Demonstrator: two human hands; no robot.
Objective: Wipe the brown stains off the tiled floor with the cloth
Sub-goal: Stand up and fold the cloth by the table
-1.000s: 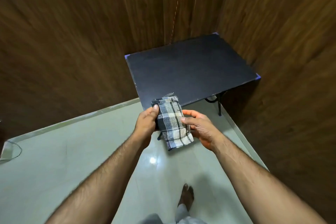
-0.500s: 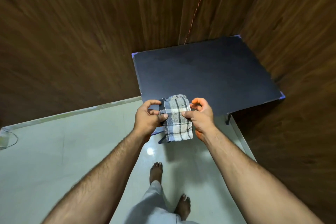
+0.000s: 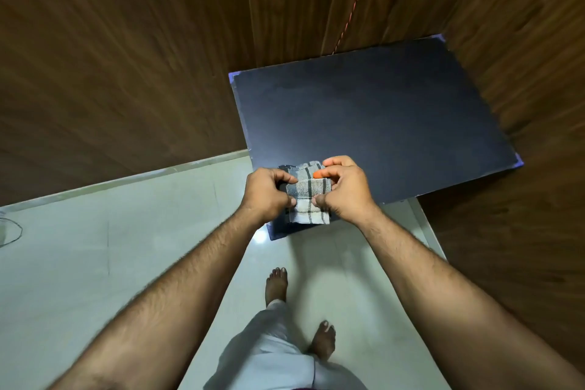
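Pinching a folded grey-and-white checked cloth (image 3: 308, 196) between them, left hand (image 3: 267, 196) and right hand (image 3: 343, 191) have fingers clamped on its edges above the dark rectangular table (image 3: 380, 117).

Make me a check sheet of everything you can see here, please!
Surface: pale tiled floor, no brown stains seen.
Job's things: checked cloth, folded, held over the near edge of the dark table.
Clutter: nothing seen.
Hands: left hand and right hand each pinch a side of the cloth.
Cables: thin wire on the floor at far left; orange cord on the wall.
Surroundings: wood-panelled walls; bare feet on the floor.
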